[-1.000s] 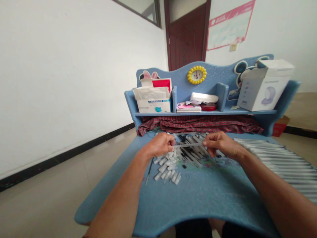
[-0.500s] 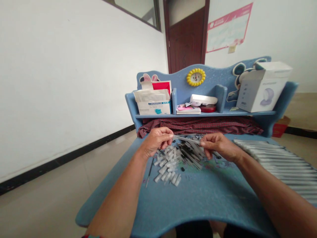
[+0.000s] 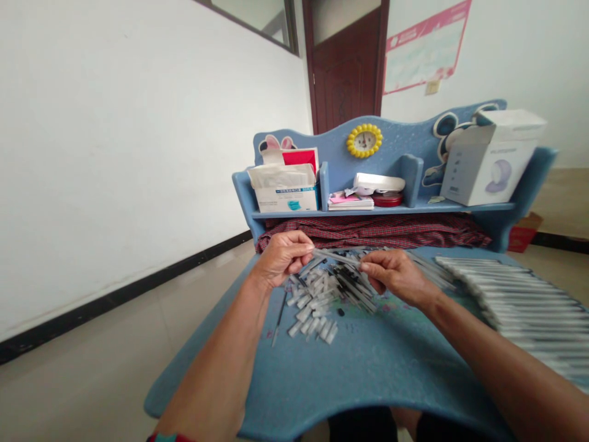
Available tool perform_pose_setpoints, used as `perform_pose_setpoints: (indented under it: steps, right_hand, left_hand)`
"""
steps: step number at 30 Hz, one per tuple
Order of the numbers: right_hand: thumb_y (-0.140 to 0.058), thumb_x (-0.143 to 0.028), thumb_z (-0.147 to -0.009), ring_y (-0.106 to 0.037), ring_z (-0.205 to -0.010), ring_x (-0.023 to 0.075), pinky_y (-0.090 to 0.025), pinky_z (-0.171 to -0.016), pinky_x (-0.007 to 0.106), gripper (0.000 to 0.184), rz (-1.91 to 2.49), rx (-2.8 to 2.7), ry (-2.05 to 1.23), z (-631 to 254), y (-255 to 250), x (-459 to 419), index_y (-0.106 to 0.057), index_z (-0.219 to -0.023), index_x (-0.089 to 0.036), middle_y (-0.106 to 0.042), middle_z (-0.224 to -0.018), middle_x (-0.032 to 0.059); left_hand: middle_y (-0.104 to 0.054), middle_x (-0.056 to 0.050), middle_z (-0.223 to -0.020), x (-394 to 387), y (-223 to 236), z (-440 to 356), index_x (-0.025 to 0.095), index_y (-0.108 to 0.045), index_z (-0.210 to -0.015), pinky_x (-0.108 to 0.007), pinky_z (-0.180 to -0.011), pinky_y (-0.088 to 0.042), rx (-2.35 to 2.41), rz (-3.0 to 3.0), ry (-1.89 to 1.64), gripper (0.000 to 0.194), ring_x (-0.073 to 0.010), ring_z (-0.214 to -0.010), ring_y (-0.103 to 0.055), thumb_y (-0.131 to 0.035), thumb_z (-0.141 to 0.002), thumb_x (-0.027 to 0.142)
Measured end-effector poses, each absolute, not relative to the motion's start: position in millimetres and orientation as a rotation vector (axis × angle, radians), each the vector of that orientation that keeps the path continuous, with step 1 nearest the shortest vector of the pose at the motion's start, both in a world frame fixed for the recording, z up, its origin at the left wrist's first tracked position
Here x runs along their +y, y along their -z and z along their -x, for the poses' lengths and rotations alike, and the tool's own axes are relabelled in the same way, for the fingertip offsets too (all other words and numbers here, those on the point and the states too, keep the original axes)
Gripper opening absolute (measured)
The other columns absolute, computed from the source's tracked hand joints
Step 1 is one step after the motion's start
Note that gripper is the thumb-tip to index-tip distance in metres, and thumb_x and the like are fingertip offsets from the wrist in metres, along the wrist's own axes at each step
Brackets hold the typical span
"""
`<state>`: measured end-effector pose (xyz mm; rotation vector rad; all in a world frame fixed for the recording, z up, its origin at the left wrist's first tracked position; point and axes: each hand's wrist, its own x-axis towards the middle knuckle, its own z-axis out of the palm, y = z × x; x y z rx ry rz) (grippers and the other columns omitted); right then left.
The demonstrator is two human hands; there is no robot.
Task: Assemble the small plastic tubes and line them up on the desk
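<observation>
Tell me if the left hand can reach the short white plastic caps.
Probably yes: nothing visibly blocks the left hand from the short white plastic caps, though it holds a thin translucent plastic tube.

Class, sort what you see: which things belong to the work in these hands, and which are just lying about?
Likely part of the job:
clear pen barrel, held between left hand and right hand
whitish pen caps
dark and clear rods
row of pens

Apparently just lying about:
flower-shaped clock
face-mask box
checked cloth
</observation>
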<state>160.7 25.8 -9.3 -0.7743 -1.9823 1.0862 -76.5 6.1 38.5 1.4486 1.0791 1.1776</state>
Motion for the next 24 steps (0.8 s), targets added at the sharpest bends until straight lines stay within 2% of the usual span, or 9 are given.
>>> perform_pose_setpoints:
  steps: [10,15,24]
  right_hand:
    - [-0.046,-0.039,-0.082,-0.036,-0.040,0.0067,-0.028,-0.042,0.020,0.033,0.752,-1.977,-1.025,-155,14,26,-0.045,-0.057,-0.018,-0.042,-0.043,-0.0050]
    - [-0.043,-0.036,-0.084,-0.046,-0.047,0.0098,-0.036,-0.047,0.021,0.025,0.816,-2.061,-0.972,-154,17,36,-0.053,-0.069,-0.019,-0.051,-0.051,-0.0030]
    - [-0.043,-0.030,-0.086,-0.059,-0.073,0.0144,-0.039,-0.067,0.023,0.024,1.052,-2.306,-0.227,-163,1,34,-0.064,-0.098,-0.025,-0.066,-0.080,0.0008]
  left_hand:
    - [-0.053,0.004,-0.047,7,-38,74,0.013,-0.053,-0.067,-0.013,-0.030,-0.016,1.121,-1.476,-1.196,0.014,-0.0009,-0.029,-0.033,-0.063,-0.068,0.023]
    - [-0.053,0.003,-0.048,13,-38,72,0.013,-0.055,-0.067,-0.012,-0.031,-0.019,1.187,-1.494,-1.240,0.013,-0.0010,-0.031,-0.035,-0.064,-0.067,0.021]
    - [-0.057,0.002,-0.054,14,-29,45,0.013,-0.054,-0.069,-0.014,-0.032,-0.022,1.203,-1.524,-1.172,0.018,-0.0023,-0.032,-0.037,-0.063,-0.068,0.027]
